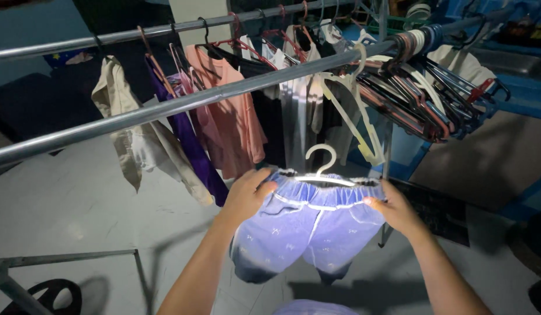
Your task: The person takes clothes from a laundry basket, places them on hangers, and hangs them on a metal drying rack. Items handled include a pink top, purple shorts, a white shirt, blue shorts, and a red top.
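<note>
Below the grey metal rail [183,104], pale blue patterned elastic-waisted shorts [308,224] on a white plastic hanger [323,169] are gripped at the waistband by the left hand [247,195] and the right hand [394,210]; the hanger's clips are possibly hidden.

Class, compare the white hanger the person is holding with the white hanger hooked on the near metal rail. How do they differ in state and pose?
The held white hanger carries blue shorts, gripped by the left hand and right hand; the rail white hanger is bare. The held one sits level with its hook free in the air; the rail one hangs tilted, hooked on the near rail. Both are white, with curved hooks.
</note>
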